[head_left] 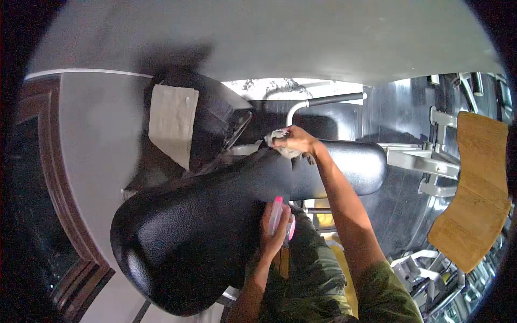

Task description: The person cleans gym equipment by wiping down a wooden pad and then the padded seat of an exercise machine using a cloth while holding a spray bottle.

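One clear, pink-tipped bottle [275,216], its contents impossible to make out, is gripped by the left hand [272,235] at the near edge of a black padded bench [183,237], while the right hand [302,141] clutches a crumpled whitish cloth [290,152] at the bench's far edge.

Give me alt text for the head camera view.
A person's right hand holds a crumpled whitish cloth at the edge of a long, black, rounded pad, while the left hand holds a clear, pink-tipped plastic bottle. Silvery metal frames and a curved brown board appear at right.
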Available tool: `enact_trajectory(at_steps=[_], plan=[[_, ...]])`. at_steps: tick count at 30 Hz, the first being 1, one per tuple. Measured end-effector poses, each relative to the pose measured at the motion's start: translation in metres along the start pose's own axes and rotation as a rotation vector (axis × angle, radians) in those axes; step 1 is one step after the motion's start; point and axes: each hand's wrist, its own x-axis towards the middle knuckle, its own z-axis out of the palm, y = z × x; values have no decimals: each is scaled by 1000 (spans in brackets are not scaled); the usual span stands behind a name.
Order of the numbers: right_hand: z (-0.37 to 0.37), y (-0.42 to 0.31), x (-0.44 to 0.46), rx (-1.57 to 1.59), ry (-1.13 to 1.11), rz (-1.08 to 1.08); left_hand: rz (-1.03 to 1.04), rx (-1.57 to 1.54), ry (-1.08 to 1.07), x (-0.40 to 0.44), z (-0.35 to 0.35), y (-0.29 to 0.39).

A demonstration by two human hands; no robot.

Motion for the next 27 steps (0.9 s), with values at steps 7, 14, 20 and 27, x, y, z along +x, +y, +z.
enact_trajectory(at_steps=[7, 14, 20, 27], plan=[[50, -3, -64, 168, 554, -286, 35, 25, 11, 1, 0, -3], [71, 29, -56, 199, 711, -151, 115, 15, -27, -2, -3, -7], [88, -17, -98, 218, 709, -417, 109, 80, -42, -10, -7, -18], [101, 54, -74, 224, 776, -77, 37, 123, -112, -19, -14, -23]])
